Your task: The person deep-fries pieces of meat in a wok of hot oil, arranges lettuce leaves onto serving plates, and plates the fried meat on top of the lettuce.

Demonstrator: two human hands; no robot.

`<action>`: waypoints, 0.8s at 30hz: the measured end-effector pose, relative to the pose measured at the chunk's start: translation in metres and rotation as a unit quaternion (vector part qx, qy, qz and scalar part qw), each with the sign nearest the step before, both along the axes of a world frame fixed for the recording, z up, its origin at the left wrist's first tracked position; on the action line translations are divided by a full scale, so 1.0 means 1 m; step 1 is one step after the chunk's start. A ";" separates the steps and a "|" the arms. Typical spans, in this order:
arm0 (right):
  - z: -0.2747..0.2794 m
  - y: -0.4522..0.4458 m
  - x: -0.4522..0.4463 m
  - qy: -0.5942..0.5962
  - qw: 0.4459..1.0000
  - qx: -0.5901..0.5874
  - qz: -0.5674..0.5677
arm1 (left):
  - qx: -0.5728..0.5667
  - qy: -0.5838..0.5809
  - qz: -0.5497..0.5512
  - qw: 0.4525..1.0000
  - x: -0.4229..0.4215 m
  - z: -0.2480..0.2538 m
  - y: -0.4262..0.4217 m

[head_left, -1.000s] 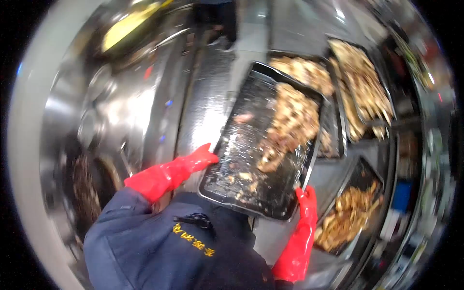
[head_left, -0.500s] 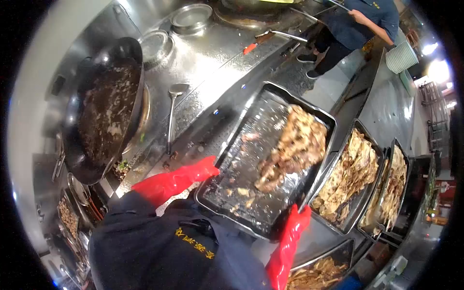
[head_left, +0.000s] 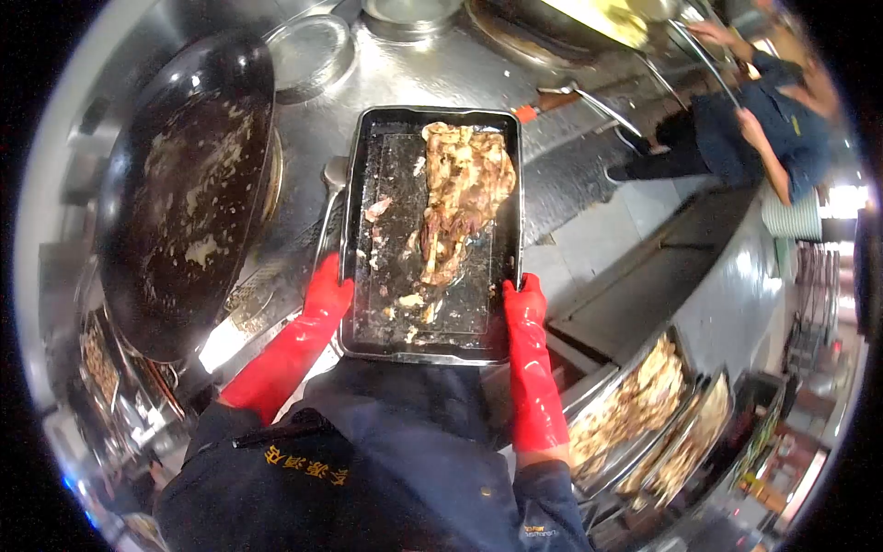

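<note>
A black rectangular tray (head_left: 390, 170) is held in front of my body, long side pointing away from me. A large browned slab of cooked meat (head_left: 466, 184) lies in its right half, with small scraps and grease on the bare left side. My left hand (head_left: 328, 293), in a long red rubber glove, is closed on the tray's left edge near the close corner. On the opposite edge, my right hand (head_left: 525, 302), gloved the same way, grips the rim. Both thumbs show along the sides; the fingers beneath are hidden.
Left stands a big dark wok (head_left: 179, 212) with dark residue inside. A metal spatula (head_left: 334, 179) lies beside my tray. More meat trays (head_left: 635, 405) sit at lower right. A co-worker (head_left: 759, 129) holds a long handle at upper right, near stacked plates (head_left: 793, 216).
The tray has moved left and turned from a slant to nearly straight before me, both hands still holding it. The other meat trays now appear lower in view, and the co-worker farther right.
</note>
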State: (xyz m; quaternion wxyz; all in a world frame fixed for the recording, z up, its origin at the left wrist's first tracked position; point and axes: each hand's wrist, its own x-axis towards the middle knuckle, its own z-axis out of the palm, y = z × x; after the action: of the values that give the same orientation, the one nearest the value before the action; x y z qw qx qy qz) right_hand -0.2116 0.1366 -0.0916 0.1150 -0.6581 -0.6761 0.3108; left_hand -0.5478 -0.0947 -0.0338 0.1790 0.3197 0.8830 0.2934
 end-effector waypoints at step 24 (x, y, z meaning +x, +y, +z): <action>-0.005 0.216 -0.095 -0.010 0.936 -0.185 0.299 | 0.115 0.168 0.005 0.979 -0.079 -0.113 0.345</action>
State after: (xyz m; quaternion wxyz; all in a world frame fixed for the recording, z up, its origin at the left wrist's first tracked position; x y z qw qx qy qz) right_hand -0.3068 0.3521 -0.0964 -0.1138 -0.4386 -0.7732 0.4437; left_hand -0.6265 0.2500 -0.1470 -0.0109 0.3785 0.8625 0.3357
